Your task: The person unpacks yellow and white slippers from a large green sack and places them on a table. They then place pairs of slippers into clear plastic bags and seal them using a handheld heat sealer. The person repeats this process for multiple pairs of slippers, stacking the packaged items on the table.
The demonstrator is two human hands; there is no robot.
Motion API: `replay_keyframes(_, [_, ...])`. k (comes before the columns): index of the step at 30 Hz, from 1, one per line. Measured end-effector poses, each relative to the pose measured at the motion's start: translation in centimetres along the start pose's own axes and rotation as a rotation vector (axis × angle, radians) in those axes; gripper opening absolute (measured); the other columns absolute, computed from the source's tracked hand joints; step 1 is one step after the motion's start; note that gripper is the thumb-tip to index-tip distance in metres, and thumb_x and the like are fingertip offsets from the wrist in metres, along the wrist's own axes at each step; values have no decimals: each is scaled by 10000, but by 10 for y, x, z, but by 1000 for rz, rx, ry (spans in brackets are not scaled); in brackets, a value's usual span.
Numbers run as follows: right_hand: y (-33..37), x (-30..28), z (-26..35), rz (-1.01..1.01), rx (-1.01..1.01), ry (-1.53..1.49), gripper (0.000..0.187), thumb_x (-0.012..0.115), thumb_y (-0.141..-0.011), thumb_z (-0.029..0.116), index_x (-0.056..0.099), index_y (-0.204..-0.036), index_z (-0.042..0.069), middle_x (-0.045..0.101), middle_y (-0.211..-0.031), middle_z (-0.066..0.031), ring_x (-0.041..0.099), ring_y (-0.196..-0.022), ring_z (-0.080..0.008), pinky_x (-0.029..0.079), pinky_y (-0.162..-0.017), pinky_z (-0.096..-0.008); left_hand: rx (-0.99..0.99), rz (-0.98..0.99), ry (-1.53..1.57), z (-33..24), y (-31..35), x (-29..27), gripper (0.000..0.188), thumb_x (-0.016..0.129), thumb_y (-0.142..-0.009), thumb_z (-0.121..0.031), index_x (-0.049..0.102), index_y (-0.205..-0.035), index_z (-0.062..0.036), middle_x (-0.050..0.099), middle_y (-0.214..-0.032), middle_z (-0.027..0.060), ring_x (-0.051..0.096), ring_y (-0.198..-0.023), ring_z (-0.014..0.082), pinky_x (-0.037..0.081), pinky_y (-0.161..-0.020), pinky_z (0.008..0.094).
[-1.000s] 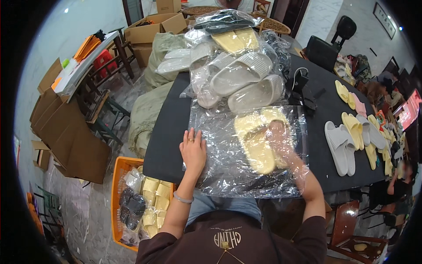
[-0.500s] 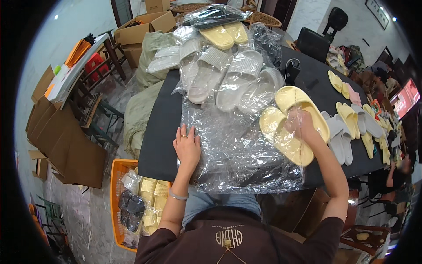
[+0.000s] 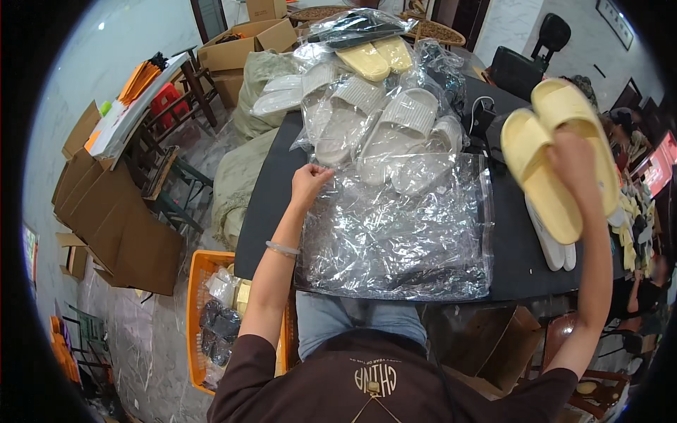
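My right hand grips a pair of pale yellow slippers, raised over the right side of the dark table. The two slippers sit side by side, toes pointing away from me. At the upper left corner of a clear plastic bag, my left hand has its fingertips pinched together on the film. That bag lies flat and wrinkled along the table's near edge, with other bags seemingly beneath it. Bagged light grey slippers lie just beyond it, and a white pair shows partly under the yellow ones.
The dark table also bears bagged yellow slippers at the back and a black device with a cable. An orange crate of bagged slippers stands on the floor at left. Cardboard boxes and sacks lie beyond the table's left side.
My right hand has lifted the yellow slippers off the plastic bags and carried them right. My left hand, flat on the bag before, has moved farther away and now pinches near its corner.
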State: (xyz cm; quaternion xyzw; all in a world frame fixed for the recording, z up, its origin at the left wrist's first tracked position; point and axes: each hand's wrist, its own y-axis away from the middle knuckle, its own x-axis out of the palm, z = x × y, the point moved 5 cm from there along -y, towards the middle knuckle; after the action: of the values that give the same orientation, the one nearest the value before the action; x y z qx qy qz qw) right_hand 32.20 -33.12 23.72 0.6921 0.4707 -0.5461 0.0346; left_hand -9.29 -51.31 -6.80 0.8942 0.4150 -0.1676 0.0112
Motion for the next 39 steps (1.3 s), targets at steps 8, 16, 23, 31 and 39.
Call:
replay_keyframes(8, [27,-22,145,25,201,-1027,181,626,-752,141,670,-853,-3,650,-778,-182,639,-731,-274,495,-676,-365,-139,-221,-158,-11,16,7,300,701,-787,-316,642,-808,-22,668,-764,50,625,-731,176,471,-653,330])
replay_keyframes(16, [84,102,357,311,-11,-1134,293,632,-778,257,584,-889,-10,628,-862,-215,623,-788,-385,489,-701,-470,176,-342,-608,18,-10,-1,317,602,-871,-383,592,-801,-75,578,-832,87,585,-789,277,487,-639,427])
replay_keyframes(23, [106,134,313,354,49,-1042,314,608,-781,269,569,-923,-8,624,-936,-186,618,-795,-390,492,-700,-482,306,-459,-921,6,2,22,330,644,-828,-359,548,-886,-49,552,-975,119,544,-936,287,511,-657,419])
replay_keyframes(31, [139,129,268,201,130,-978,277,648,-743,231,603,-931,33,598,-909,-139,606,-821,-349,483,-694,-468,190,-518,-992,-8,10,10,381,675,-800,-385,562,-904,-36,582,-922,122,574,-881,291,498,-679,379])
replay_keyframes(39, [133,134,265,323,49,-984,363,671,-729,263,647,-1030,61,613,-1004,-114,609,-872,-345,492,-726,-450,-180,-48,-624,-22,25,-14,433,611,-864,-400,571,-791,24,642,-809,198,650,-818,287,494,-705,411])
